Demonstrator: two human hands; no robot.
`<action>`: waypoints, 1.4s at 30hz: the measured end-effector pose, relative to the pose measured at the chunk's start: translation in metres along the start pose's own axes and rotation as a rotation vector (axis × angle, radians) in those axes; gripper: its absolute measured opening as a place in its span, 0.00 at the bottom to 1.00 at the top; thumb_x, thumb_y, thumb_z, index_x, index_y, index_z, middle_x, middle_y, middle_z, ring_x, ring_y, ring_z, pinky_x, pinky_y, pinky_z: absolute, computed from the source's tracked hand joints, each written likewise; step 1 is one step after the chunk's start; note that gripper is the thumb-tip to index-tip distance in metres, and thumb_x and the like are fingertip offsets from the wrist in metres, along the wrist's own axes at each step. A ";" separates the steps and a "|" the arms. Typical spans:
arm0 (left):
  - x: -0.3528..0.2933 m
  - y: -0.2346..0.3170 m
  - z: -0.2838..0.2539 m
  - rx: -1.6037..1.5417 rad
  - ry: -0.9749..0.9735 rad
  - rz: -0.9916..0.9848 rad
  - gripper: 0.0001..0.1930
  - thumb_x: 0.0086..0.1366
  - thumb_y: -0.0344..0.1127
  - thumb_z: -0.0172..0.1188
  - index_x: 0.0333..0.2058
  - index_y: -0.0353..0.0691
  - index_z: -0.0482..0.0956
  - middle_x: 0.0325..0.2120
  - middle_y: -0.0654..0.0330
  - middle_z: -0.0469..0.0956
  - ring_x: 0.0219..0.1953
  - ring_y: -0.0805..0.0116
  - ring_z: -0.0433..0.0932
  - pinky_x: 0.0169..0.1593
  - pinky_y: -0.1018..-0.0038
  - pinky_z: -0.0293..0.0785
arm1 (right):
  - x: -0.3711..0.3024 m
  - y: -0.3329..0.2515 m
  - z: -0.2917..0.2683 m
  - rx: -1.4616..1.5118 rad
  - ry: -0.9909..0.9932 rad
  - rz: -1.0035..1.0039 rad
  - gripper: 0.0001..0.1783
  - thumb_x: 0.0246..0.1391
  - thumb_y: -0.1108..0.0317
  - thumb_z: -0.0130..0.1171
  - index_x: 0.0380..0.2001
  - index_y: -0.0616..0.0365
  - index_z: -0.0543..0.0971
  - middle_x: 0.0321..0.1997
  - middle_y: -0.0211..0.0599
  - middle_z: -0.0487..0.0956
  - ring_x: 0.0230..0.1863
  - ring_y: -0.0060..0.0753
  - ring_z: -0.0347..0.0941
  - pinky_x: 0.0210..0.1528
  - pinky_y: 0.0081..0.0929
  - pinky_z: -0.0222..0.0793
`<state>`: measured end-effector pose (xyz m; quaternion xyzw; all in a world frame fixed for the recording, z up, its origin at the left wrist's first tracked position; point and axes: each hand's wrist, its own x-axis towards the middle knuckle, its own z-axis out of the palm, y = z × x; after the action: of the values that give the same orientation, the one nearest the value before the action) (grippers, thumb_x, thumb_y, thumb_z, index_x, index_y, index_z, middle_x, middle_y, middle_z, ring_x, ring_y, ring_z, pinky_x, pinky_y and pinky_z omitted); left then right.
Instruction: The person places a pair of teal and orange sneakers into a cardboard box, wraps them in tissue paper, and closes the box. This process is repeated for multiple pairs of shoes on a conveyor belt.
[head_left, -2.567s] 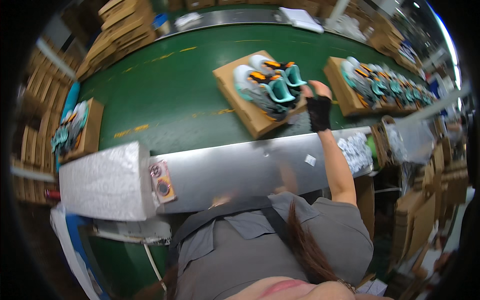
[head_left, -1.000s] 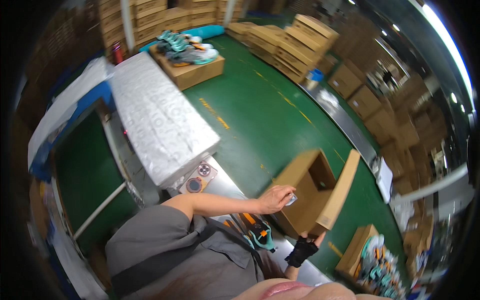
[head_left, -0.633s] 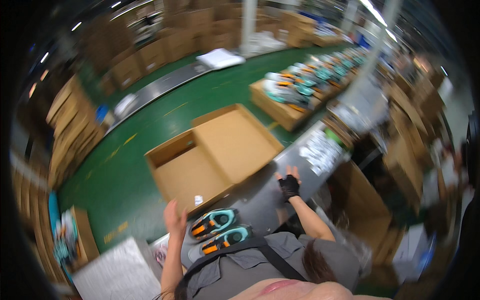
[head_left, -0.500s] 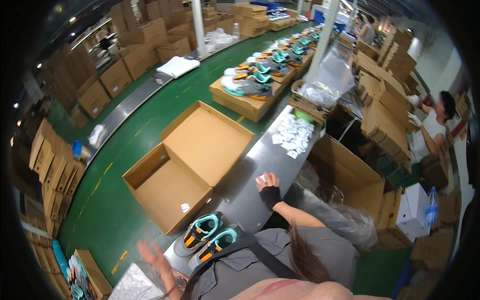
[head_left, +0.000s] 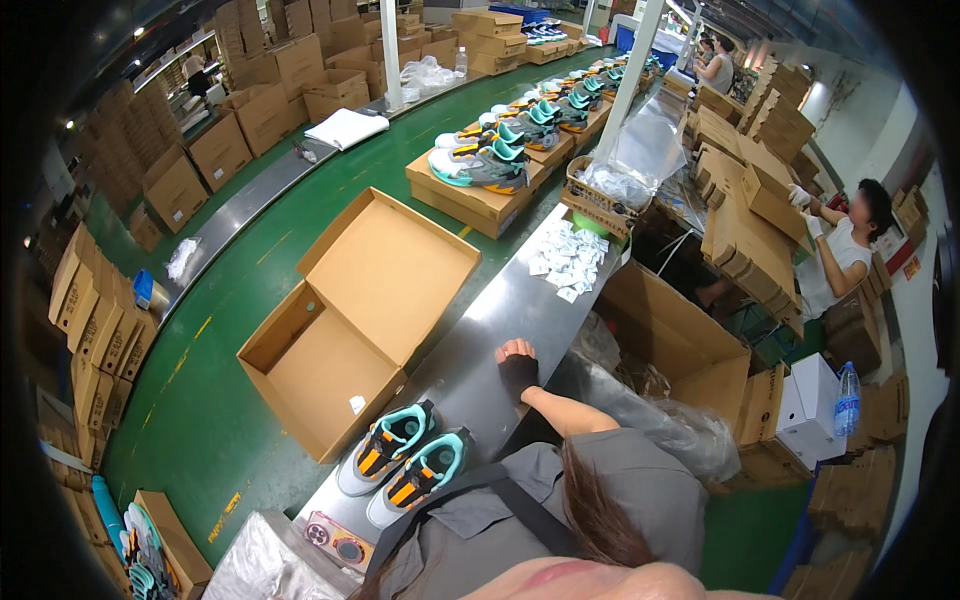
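My right hand point(head_left: 517, 369), in a black fingerless glove or wrist wrap, rests on the metal bench point(head_left: 455, 365) with its fingers curled under. Whatever those fingers hold is hidden. My left hand is out of view. A pair of sneakers, the left shoe point(head_left: 388, 448) and the right shoe point(head_left: 420, 476), stands on the bench close to my body, grey and white with turquoise collars and orange straps. Beyond them lies an open brown shoebox point(head_left: 325, 365) on the green belt, with a small white packet point(head_left: 357, 404) inside. Farther up the bench is a pile of small white packets point(head_left: 568, 262).
Shoes on boxes point(head_left: 470, 200) line the green belt point(head_left: 230, 330). A carton basket point(head_left: 600, 195) holds clear plastic. At right stand a large open carton point(head_left: 670, 320), a water bottle point(head_left: 847, 400) and a co-worker point(head_left: 840, 250) handling boxes. A camera-like object point(head_left: 340, 540) lies near the shoes.
My left hand has gone out of view at the lower left, uncovering the camera-like object. The white thing seen at my right fingers is now hidden, and those fingers are more curled.
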<state>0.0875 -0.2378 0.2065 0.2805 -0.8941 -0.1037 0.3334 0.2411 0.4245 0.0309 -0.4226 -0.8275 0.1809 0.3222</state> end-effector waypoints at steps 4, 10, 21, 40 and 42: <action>0.022 -0.019 -0.024 -0.138 0.046 0.013 0.17 0.65 0.37 0.42 0.43 0.27 0.68 0.42 0.47 0.69 0.45 0.55 0.67 0.51 0.67 0.60 | 0.016 -0.019 -0.032 0.160 0.054 -0.021 0.09 0.46 0.65 0.55 0.23 0.57 0.69 0.28 0.44 0.69 0.30 0.49 0.67 0.33 0.37 0.64; 0.022 0.066 -0.075 -0.602 0.002 0.148 0.17 0.66 0.37 0.40 0.43 0.27 0.67 0.41 0.47 0.69 0.43 0.56 0.67 0.50 0.68 0.61 | 0.048 -0.143 -0.107 1.076 -0.362 0.071 0.06 0.46 0.77 0.52 0.30 0.58 0.69 0.33 0.36 0.72 0.27 0.24 0.70 0.31 0.21 0.67; -0.117 0.412 -0.095 -1.312 -0.772 0.524 0.11 0.64 0.35 0.48 0.39 0.32 0.66 0.28 0.63 0.65 0.30 0.76 0.63 0.36 0.82 0.62 | 0.052 -0.318 -0.091 1.271 -0.931 -0.367 0.25 0.45 0.61 0.60 0.45 0.62 0.70 0.36 0.36 0.74 0.39 0.31 0.71 0.42 0.28 0.67; -0.084 0.190 0.122 -0.232 -0.804 -0.115 0.41 0.53 0.59 0.54 0.57 0.37 0.55 0.55 0.41 0.55 0.54 0.48 0.60 0.51 0.50 0.59 | 0.277 -0.007 -0.001 0.679 -0.033 0.375 0.23 0.44 0.50 0.60 0.32 0.60 0.73 0.17 0.29 0.70 0.13 0.22 0.62 0.13 0.20 0.54; -0.077 0.185 0.108 -0.659 -1.239 -0.634 0.39 0.53 0.58 0.56 0.55 0.35 0.58 0.51 0.43 0.63 0.47 0.54 0.70 0.45 0.58 0.69 | 0.226 -0.048 -0.051 0.666 -0.226 0.492 0.22 0.44 0.54 0.62 0.36 0.59 0.71 0.18 0.28 0.69 0.14 0.21 0.61 0.15 0.18 0.54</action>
<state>-0.0153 -0.0416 0.1525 0.3004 -0.7174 -0.5934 -0.2074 0.1498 0.5826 0.1809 -0.4580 -0.6285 0.5548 0.2957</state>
